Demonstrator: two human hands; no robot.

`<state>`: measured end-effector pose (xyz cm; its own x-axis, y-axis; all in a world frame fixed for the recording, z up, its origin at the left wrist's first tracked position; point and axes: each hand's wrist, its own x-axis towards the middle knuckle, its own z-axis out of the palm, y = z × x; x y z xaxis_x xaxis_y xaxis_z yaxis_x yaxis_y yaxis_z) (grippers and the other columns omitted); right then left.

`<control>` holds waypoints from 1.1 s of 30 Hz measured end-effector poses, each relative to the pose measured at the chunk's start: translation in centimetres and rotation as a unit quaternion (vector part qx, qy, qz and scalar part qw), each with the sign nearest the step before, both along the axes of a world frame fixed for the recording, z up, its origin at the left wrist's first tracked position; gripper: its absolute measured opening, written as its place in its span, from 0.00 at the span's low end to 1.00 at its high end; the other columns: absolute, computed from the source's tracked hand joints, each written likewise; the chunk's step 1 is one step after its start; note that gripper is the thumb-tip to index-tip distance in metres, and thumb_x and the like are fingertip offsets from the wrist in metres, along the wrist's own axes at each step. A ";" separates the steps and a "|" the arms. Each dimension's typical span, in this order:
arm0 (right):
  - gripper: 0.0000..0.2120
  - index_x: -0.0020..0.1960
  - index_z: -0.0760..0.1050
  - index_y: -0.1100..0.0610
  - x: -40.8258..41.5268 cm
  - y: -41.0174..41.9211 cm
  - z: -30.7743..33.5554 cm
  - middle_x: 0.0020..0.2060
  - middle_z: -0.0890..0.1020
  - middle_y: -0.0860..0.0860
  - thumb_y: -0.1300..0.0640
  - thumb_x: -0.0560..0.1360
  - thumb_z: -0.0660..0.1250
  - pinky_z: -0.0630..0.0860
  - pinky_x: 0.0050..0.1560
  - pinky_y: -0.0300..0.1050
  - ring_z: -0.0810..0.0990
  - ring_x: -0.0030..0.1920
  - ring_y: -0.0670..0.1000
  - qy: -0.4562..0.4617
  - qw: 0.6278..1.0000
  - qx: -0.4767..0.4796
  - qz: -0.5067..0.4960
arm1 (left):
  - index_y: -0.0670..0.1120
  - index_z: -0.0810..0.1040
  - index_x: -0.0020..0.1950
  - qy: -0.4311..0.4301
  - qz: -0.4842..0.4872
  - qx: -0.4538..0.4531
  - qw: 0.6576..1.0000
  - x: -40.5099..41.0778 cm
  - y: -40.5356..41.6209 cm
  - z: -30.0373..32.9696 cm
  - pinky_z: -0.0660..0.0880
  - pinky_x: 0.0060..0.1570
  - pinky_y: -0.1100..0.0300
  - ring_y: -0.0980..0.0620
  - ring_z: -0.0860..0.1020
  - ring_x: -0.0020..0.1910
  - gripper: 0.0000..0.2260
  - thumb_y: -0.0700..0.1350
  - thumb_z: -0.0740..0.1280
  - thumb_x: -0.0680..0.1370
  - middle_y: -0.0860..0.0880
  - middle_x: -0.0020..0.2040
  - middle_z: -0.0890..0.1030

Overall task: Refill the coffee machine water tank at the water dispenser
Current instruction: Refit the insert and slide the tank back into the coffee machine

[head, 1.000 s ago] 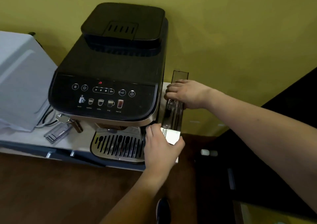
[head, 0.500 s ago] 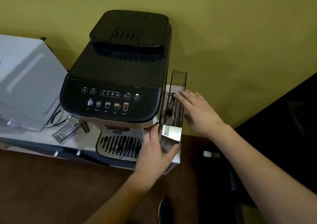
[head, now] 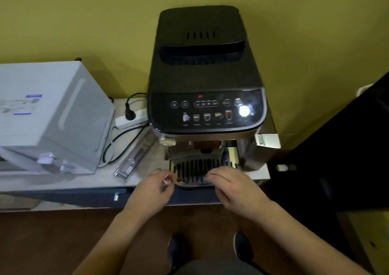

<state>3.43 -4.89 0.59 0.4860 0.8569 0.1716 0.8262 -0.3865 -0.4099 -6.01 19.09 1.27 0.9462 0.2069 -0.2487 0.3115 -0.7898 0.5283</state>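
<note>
A black coffee machine (head: pixel 205 81) with a lit touch panel stands on a low pale counter (head: pixel 101 175) against the yellow wall. The water tank (head: pixel 267 140) sits in its slot on the machine's right side, only its pale front tab and top edge showing. Both my hands hover empty in front of the metal drip tray (head: pixel 200 167). My left hand (head: pixel 153 187) has loosely curled fingers at the tray's left corner. My right hand (head: pixel 233 187) has relaxed fingers at the tray's right front edge.
A white boxy appliance (head: pixel 48 114) stands at the left. A white power strip (head: pixel 131 119) with a black plug and cables lies between it and the machine. A clear plastic part (head: pixel 134 159) lies on the counter. Dark furniture (head: pixel 336 159) stands at the right. My shoes (head: pixel 242 247) show below.
Both hands have left the tank at the machine's right side and come down to the front of the drip tray. The view has swung so the machine sits centred.
</note>
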 end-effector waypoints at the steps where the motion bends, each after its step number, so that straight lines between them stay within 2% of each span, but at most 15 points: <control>1: 0.16 0.62 0.77 0.55 -1.0 2.3 -0.3 0.58 0.82 0.51 0.59 0.75 0.63 0.77 0.62 0.48 0.79 0.59 0.50 0.009 1.000 -0.015 0.007 | 0.48 0.78 0.61 0.002 0.015 0.009 1.000 -1.0 2.3 -0.1 0.74 0.50 0.62 0.57 0.77 0.47 0.12 0.45 0.68 0.77 0.50 0.53 0.79; 5: 0.13 0.62 0.77 0.53 -4.0 11.7 -2.0 0.57 0.81 0.49 0.57 0.78 0.63 0.76 0.60 0.47 0.77 0.60 0.50 0.096 0.993 -0.074 0.011 | 0.45 0.79 0.60 -0.021 0.122 0.049 0.991 -2.9 10.4 -1.0 0.72 0.51 0.56 0.47 0.78 0.50 0.14 0.44 0.70 0.75 0.46 0.54 0.79; 7: 0.12 0.61 0.77 0.54 -4.7 16.0 -2.9 0.56 0.81 0.50 0.56 0.79 0.62 0.76 0.59 0.48 0.78 0.58 0.51 0.178 0.979 -0.082 -0.048 | 0.43 0.79 0.59 -0.006 0.138 0.067 0.988 -2.6 13.0 -1.9 0.73 0.50 0.53 0.44 0.77 0.51 0.15 0.46 0.71 0.74 0.44 0.54 0.78; 9: 0.12 0.61 0.77 0.53 -4.6 19.6 -4.0 0.56 0.81 0.52 0.53 0.80 0.61 0.77 0.57 0.52 0.79 0.57 0.54 0.291 0.939 -0.077 -0.164 | 0.42 0.77 0.58 0.036 0.125 0.099 0.987 -2.2 14.5 -3.1 0.74 0.51 0.50 0.42 0.76 0.53 0.20 0.52 0.71 0.72 0.42 0.54 0.76; 11: 0.12 0.61 0.76 0.50 -3.9 22.6 -4.9 0.56 0.81 0.52 0.50 0.81 0.60 0.76 0.53 0.49 0.79 0.55 0.55 0.382 0.882 -0.068 -0.266 | 0.43 0.75 0.59 0.073 0.101 0.137 0.983 -2.0 14.9 -4.3 0.74 0.53 0.47 0.43 0.74 0.56 0.26 0.60 0.70 0.70 0.43 0.56 0.74; 13: 0.11 0.60 0.76 0.51 -2.5 25.3 -5.9 0.52 0.79 0.51 0.51 0.81 0.60 0.75 0.49 0.46 0.79 0.52 0.53 0.415 0.850 -0.074 -0.317 | 0.43 0.73 0.61 0.085 0.088 0.168 0.978 -1.9 15.0 -5.5 0.74 0.55 0.48 0.44 0.72 0.58 0.30 0.64 0.69 0.69 0.43 0.58 0.73; 15: 0.11 0.59 0.77 0.54 -1.1 27.6 -7.0 0.49 0.78 0.51 0.52 0.81 0.61 0.75 0.52 0.46 0.79 0.53 0.54 0.424 0.823 -0.095 -0.364 | 0.43 0.73 0.63 0.081 0.082 0.195 0.974 -1.6 15.2 -6.7 0.73 0.56 0.52 0.46 0.71 0.58 0.31 0.65 0.68 0.70 0.43 0.59 0.73; 18: 0.13 0.58 0.76 0.56 0.2 29.7 -8.9 0.53 0.81 0.55 0.48 0.80 0.62 0.77 0.58 0.50 0.81 0.54 0.55 0.459 0.777 -0.063 -0.427 | 0.43 0.73 0.63 0.075 0.078 0.198 0.974 -0.9 15.3 -8.0 0.72 0.55 0.53 0.46 0.72 0.58 0.29 0.63 0.67 0.72 0.44 0.59 0.73; 20: 0.16 0.59 0.76 0.57 0.4 30.7 -9.4 0.54 0.82 0.56 0.47 0.79 0.64 0.79 0.58 0.53 0.82 0.53 0.55 0.467 0.763 -0.042 -0.445 | 0.42 0.74 0.61 0.072 0.091 0.170 0.979 -0.9 15.2 -8.5 0.71 0.53 0.53 0.45 0.72 0.57 0.27 0.61 0.68 0.72 0.44 0.58 0.73; 22: 0.15 0.60 0.75 0.56 0.1 31.3 -8.7 0.52 0.82 0.54 0.47 0.79 0.65 0.79 0.53 0.52 0.82 0.51 0.54 0.452 0.776 -0.034 -0.439 | 0.42 0.75 0.58 0.056 0.125 0.122 0.983 -1.7 15.3 -8.7 0.70 0.49 0.55 0.46 0.72 0.54 0.24 0.59 0.68 0.72 0.44 0.55 0.73; 23: 0.13 0.58 0.75 0.54 -0.4 31.4 -7.8 0.48 0.82 0.51 0.47 0.79 0.64 0.79 0.47 0.48 0.82 0.48 0.52 0.442 0.790 -0.016 -0.425 | 0.43 0.75 0.56 0.042 0.147 0.085 0.985 -2.4 15.4 -8.7 0.70 0.46 0.56 0.47 0.72 0.53 0.22 0.58 0.69 0.71 0.45 0.53 0.73; 25: 0.06 0.50 0.75 0.51 -1.7 31.4 -5.0 0.38 0.79 0.46 0.49 0.80 0.64 0.72 0.35 0.39 0.78 0.38 0.44 0.398 0.836 0.023 -0.377 | 0.46 0.75 0.55 0.010 0.190 -0.008 0.982 -3.7 15.6 -8.3 0.72 0.45 0.58 0.50 0.73 0.51 0.19 0.56 0.71 0.70 0.49 0.51 0.73; 27: 0.06 0.46 0.74 0.50 -3.3 31.0 -1.3 0.34 0.76 0.42 0.49 0.80 0.64 0.66 0.31 0.34 0.75 0.35 0.39 0.319 0.886 0.043 -0.333 | 0.51 0.73 0.60 -0.030 0.221 -0.082 0.971 -4.6 15.3 -7.0 0.76 0.48 0.57 0.53 0.75 0.53 0.22 0.55 0.73 0.70 0.53 0.53 0.73; 30: 0.07 0.52 0.77 0.51 -4.4 30.3 4.4 0.40 0.79 0.43 0.48 0.80 0.64 0.72 0.38 0.34 0.77 0.40 0.40 0.240 0.923 0.089 -0.286 | 0.52 0.69 0.67 -0.121 0.257 -0.124 0.951 -4.0 14.4 -3.2 0.74 0.52 0.59 0.57 0.73 0.55 0.28 0.55 0.74 0.71 0.55 0.57 0.72; 33: 0.10 0.56 0.79 0.51 -3.7 29.0 10.2 0.46 0.83 0.45 0.48 0.79 0.65 0.79 0.49 0.44 0.80 0.47 0.44 0.156 0.934 0.167 -0.276 | 0.51 0.70 0.67 -0.235 0.243 -0.121 0.933 -1.8 13.3 2.1 0.72 0.50 0.62 0.57 0.74 0.52 0.28 0.56 0.74 0.70 0.56 0.55 0.72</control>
<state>-0.27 24.14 10.82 0.9091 0.3841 0.1614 0.3592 -0.5261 -0.7708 -7.80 32.37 3.38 0.7717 0.6315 0.0760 0.2899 -0.4555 0.8417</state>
